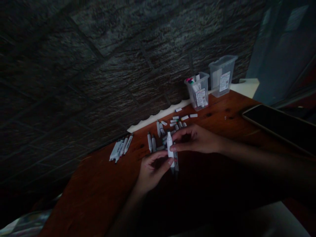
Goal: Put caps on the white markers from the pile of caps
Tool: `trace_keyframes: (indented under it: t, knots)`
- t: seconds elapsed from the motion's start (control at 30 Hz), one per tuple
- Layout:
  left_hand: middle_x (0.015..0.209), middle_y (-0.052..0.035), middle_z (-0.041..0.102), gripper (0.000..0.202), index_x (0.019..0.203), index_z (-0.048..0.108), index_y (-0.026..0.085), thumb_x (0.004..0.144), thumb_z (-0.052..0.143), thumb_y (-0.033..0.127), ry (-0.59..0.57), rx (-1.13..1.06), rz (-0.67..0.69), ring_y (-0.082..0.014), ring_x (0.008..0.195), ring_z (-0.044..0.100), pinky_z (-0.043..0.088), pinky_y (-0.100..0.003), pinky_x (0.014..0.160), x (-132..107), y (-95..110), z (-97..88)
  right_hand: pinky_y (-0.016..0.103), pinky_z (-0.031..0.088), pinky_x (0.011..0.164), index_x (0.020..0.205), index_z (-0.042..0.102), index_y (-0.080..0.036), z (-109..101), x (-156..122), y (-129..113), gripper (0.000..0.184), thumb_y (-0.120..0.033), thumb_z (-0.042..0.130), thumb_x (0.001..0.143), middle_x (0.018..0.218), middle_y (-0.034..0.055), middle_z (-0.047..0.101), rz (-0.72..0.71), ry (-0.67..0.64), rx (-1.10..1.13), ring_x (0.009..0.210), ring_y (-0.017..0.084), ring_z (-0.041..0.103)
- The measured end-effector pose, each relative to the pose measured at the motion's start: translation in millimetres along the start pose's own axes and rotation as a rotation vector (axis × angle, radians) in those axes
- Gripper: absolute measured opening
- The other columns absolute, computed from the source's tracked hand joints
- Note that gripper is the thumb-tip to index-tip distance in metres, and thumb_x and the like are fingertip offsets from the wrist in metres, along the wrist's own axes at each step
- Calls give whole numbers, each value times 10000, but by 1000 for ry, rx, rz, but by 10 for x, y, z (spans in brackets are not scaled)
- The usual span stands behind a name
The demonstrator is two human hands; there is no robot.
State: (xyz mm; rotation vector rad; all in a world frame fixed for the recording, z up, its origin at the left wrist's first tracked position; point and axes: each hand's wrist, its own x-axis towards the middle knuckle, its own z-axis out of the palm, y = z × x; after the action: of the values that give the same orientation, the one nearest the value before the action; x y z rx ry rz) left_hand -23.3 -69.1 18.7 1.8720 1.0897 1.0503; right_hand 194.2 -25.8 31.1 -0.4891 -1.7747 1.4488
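My left hand (151, 169) holds a white marker (170, 147) upright, thumb and fingers at its lower end over a dark end (176, 163). My right hand (195, 139) reaches in from the right and pinches the same marker near its middle. Just behind the hands, loose white markers and caps (172, 126) lie scattered on the brown wooden table (98, 191). A neat group of several markers (120, 148) lies to the left.
Two clear plastic bins stand at the back: one (198, 90) with a few coloured-tip markers in it, the other (222, 75) with nothing visible inside. A dark tablet (281, 126) lies at the right. A dark stone-pattern wall (98, 65) rises behind the table. The scene is dim.
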Motion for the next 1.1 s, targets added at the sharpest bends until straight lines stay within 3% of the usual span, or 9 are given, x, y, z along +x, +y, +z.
trace_keyframes:
  t: [0.17, 0.43, 0.57, 0.7, 0.83, 0.9, 1.1]
  knots:
    - [808, -48, 761, 112, 879, 712, 162, 772, 700, 192, 18, 76, 15, -175, 693, 706, 569, -273, 664, 1, -14, -4, 266, 477, 745, 925, 705, -183, 8, 10, -5, 169, -297, 692, 801, 854, -1, 697, 0, 18, 8, 766, 118, 622]
    - [759, -21, 753, 91, 827, 716, 170, 743, 723, 203, 71, 170, 86, -155, 652, 694, 559, -233, 628, 24, 1, 4, 242, 445, 676, 794, 654, -162, 19, 17, -75, 123, -281, 689, 792, 757, -23, 636, -2, 62, 15, 695, 95, 566]
    - [783, -10, 748, 97, 850, 718, 183, 838, 641, 241, 124, 235, 66, -144, 725, 690, 539, -226, 707, 62, -27, -6, 221, 409, 552, 745, 608, -167, -122, 67, -84, 155, -301, 654, 808, 675, -30, 588, 63, 313, 16, 586, 82, 510]
    - [795, -18, 730, 173, 838, 706, 170, 854, 622, 320, 295, 355, 6, -155, 742, 672, 519, -232, 690, 104, -156, -159, 223, 337, 450, 649, 564, -173, -357, 121, 19, 235, -311, 597, 835, 550, -30, 517, 158, 606, 4, 467, 71, 416]
    - [887, -41, 736, 243, 894, 706, 167, 859, 595, 380, 379, 484, -29, -189, 828, 673, 513, -282, 768, 156, -313, -369, 227, 309, 413, 621, 568, -172, -496, 140, 81, 273, -316, 548, 851, 531, -3, 533, 228, 706, -28, 449, 77, 411]
    - [918, -54, 740, 275, 915, 703, 169, 870, 562, 401, 366, 549, -33, -203, 850, 679, 514, -306, 786, 218, -342, -435, 227, 315, 414, 641, 565, -173, -511, 143, 86, 243, -308, 547, 843, 565, 7, 567, 238, 722, -3, 456, 79, 426]
    - [900, -69, 750, 276, 916, 717, 200, 863, 539, 405, 117, 826, -29, -239, 827, 685, 505, -348, 772, 601, -204, -401, 248, 349, 455, 691, 544, -193, -488, 150, 127, 211, -344, 553, 837, 626, 13, 573, 197, 744, 61, 514, 104, 484]
